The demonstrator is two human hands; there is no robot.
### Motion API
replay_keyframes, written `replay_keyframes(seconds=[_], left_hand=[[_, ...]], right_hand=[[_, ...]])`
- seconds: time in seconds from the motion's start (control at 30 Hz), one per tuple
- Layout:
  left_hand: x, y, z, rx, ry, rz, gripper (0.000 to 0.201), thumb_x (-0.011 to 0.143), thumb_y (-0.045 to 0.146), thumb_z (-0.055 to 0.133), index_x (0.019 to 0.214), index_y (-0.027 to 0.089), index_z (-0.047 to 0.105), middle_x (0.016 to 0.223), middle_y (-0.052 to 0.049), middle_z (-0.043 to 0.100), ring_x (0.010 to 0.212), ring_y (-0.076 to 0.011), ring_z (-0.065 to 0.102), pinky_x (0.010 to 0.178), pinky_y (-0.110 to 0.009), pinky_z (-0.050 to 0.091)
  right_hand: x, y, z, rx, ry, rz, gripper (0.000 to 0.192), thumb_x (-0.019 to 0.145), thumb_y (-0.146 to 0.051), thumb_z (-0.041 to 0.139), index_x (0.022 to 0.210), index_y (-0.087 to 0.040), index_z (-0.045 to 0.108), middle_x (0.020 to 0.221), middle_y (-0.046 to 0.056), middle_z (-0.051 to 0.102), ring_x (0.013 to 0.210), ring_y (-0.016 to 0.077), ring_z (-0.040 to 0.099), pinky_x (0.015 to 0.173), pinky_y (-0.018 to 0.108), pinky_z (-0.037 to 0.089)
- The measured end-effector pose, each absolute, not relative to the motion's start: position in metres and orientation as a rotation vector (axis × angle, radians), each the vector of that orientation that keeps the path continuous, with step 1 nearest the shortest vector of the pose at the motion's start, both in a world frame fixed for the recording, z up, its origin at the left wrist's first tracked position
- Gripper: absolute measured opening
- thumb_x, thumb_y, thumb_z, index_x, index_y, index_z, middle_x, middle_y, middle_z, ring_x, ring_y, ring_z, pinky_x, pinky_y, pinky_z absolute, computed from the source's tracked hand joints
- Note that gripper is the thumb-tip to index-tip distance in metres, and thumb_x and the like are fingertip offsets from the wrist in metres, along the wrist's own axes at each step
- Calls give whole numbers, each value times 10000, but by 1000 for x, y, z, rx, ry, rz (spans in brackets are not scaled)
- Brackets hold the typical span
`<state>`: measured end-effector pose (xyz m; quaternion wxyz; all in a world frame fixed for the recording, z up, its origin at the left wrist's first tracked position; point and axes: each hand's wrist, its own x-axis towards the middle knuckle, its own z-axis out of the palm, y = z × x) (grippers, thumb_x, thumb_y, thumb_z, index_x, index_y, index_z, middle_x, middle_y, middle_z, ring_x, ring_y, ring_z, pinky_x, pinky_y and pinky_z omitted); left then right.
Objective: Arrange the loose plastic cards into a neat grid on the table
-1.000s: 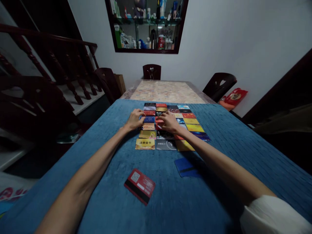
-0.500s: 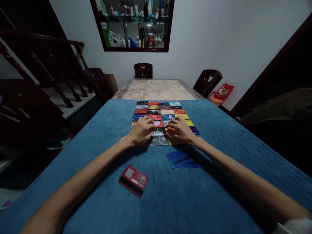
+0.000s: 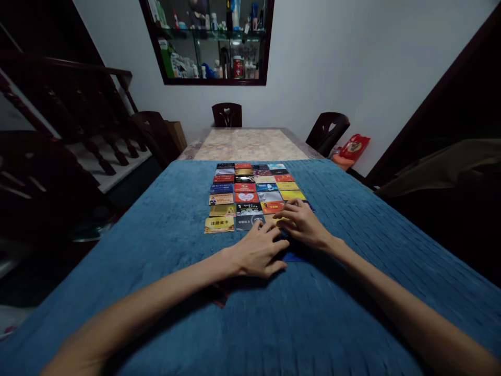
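Note:
Plastic cards lie in rows on the blue cloth [image 3: 164, 245], among them a gold card [image 3: 219, 225] and a dark grey card [image 3: 245, 224] in the nearest row. My left hand [image 3: 259, 251] is spread palm-down, its fingertips at the near edge of the grey card and the yellow card [image 3: 271, 218]. With fingers bent but apart, my right hand [image 3: 303, 223] rests over that yellow card's right side. Blue cards [image 3: 294, 257] lie partly hidden beneath my hands. Under my left forearm only a corner of a red card [image 3: 221, 302] shows.
Beyond the cloth the patterned tabletop [image 3: 242, 142] continues to a dark chair [image 3: 227, 115]. More chairs stand at both sides. A red bag [image 3: 355, 147] sits by the right wall, and a stair railing [image 3: 90, 117] runs along the left.
My left hand has come off the left-hand cards and moved right and nearer, covering part of the blue cards. My right hand has shifted slightly right. My left forearm now hides most of the red card.

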<state>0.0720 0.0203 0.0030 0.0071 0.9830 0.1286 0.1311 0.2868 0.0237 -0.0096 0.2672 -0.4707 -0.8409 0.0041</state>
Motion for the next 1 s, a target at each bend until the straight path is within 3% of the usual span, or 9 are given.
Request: replay_keyframes(seconds=[0.37, 1.0], left_hand=[[61, 18, 1, 3099, 576, 313, 267, 882, 407, 609, 1017, 186, 676, 1086, -145, 630, 1048, -319, 539, 873, -491, 447], [7, 21, 10, 2846, 683, 371, 206, 838, 249, 600, 992, 159, 703, 994, -101, 696, 1047, -270, 555, 957, -474, 438]], right_hand=[[280, 4, -24, -1168, -2299, 126, 212, 951, -298, 551, 1046, -273, 738, 960, 84, 723, 989, 259, 527, 872, 445, 438], [262, -12, -14, -1000, -2437, 176, 365, 889, -449, 660, 1167, -214, 677, 1062, 102, 656, 1020, 265, 505, 923, 486, 427]])
